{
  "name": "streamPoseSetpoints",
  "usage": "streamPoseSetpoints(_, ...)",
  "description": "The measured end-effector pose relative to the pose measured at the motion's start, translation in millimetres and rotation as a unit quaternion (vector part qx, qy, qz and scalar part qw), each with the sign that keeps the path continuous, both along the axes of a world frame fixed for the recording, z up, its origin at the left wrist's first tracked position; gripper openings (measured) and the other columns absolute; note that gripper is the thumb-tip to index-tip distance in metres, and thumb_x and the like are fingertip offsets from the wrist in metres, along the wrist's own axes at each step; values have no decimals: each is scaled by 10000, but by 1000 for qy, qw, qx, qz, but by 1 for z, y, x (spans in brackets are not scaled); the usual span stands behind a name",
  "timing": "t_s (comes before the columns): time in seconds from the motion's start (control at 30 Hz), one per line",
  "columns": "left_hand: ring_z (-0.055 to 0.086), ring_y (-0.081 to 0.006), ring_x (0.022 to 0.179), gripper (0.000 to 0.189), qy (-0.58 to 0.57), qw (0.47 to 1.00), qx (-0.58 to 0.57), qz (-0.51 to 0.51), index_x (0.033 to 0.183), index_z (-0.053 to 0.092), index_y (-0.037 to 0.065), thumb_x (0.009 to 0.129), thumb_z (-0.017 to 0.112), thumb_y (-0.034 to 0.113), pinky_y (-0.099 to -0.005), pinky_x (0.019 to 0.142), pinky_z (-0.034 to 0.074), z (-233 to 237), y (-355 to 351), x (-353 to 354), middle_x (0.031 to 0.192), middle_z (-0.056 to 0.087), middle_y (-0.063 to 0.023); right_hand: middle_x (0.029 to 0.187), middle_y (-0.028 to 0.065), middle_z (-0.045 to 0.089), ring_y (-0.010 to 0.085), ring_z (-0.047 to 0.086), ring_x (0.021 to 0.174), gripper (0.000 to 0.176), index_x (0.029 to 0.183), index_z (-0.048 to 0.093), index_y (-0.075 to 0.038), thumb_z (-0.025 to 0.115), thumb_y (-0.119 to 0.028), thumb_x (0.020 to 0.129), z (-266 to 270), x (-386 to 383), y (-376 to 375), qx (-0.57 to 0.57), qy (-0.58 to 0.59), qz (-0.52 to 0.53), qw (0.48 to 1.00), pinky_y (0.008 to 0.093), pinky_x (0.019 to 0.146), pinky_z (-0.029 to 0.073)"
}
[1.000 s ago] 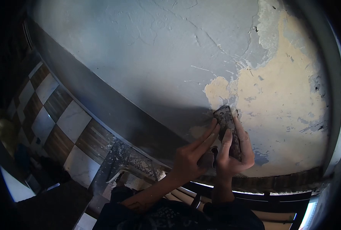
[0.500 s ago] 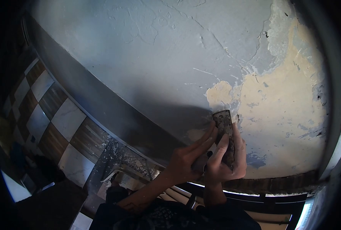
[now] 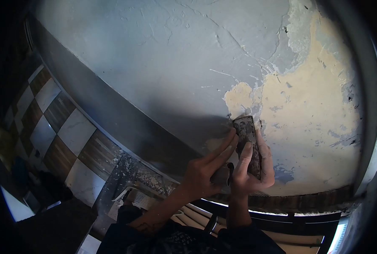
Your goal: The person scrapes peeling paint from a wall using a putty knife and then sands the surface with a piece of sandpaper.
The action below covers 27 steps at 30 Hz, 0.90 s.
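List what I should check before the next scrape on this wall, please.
1. Right hand wrapped firmly round the scraper: ok.
2. Left hand steadying the tool with outstretched fingers: ok.
3. Blade tip set at the edge of the bare patch: ok.
4. Blade edge sharp and undamaged: cannot tell.
5. Surface below free of paint flakes: not ok.

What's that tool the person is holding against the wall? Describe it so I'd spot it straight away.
Find the grey-blue wall and the cream patch where paint is gone. At that patch's lower left edge, the right hand grips a scraper, with the left hand touching it. It is the only dark, flat, speckled rectangle there.
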<state>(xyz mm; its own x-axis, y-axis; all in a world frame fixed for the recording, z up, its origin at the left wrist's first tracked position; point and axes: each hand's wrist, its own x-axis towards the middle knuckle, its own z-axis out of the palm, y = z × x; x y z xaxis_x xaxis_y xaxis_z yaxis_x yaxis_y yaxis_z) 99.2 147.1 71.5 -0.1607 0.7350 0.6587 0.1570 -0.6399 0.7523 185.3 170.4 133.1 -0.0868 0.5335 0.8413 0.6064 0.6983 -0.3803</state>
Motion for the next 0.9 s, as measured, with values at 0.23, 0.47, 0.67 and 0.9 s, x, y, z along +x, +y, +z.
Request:
streamPoseSetpoints(0.23, 595, -267, 1011, 718, -14, 1000, -2, -6, 1316, 419, 90, 636, 650, 100, -313, 700, 545, -1, 8, -6, 1380, 372, -105, 889, 162, 637, 174, 626, 767, 235, 1053, 574, 116, 531, 46, 833, 3, -15, 5, 12, 24, -14, 1000, 252, 686, 511)
streamPoseSetpoints(0.47, 533, -310, 1093, 643, -44, 998, -18, 47, 1301, 434, 75, 701, 661, 118, -344, 771, 524, 15, 9, -48, 1368, 377, -146, 889, 167, 649, 188, 630, 778, 227, 1026, 597, 102, 555, 39, 813, 18, -69, 14, -14, 36, 36, 999, 264, 719, 489)
streamPoseSetpoints(0.67, 630, -112, 788, 318, -279, 927, -248, 38, 1106, 582, 39, 789, 617, 42, -214, 619, 505, 9, -12, -67, 963, 637, -94, 853, 143, 644, 167, 614, 739, 245, 1032, 608, 74, 600, -1, 799, 8, -49, 3, -8, 39, 15, 999, 254, 691, 480)
streamPoseSetpoints(0.9, 546, -35, 569, 184, -378, 861, -308, -142, 959, 617, 44, 829, 632, 175, -177, 463, 391, 29, 7, -23, 723, 608, -2, 784, 112, 624, 146, 601, 704, 243, 1050, 609, 49, 609, -16, 816, 19, -22, -13, -74, 93, -103, 988, 245, 656, 479)
